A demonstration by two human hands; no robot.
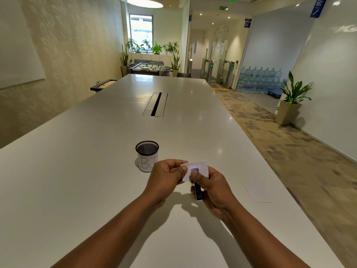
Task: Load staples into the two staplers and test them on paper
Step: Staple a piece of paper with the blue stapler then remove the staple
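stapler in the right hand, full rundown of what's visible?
The stapler is small and slim, dark-bodied with a blue front end and a pale strip along its near edge; it looks like plastic. It is held off the table in the right hand, front end pointing away, thumb on the blue tip. The slip of white paper, pinched by the left hand, sits at its front. Most of the body is hidden by fingers.

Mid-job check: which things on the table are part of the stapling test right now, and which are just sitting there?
In use: stapler in right hand; paper slip pinched by left hand.
Idle: mesh cup labelled "BI"; spare paper sheet on the table.
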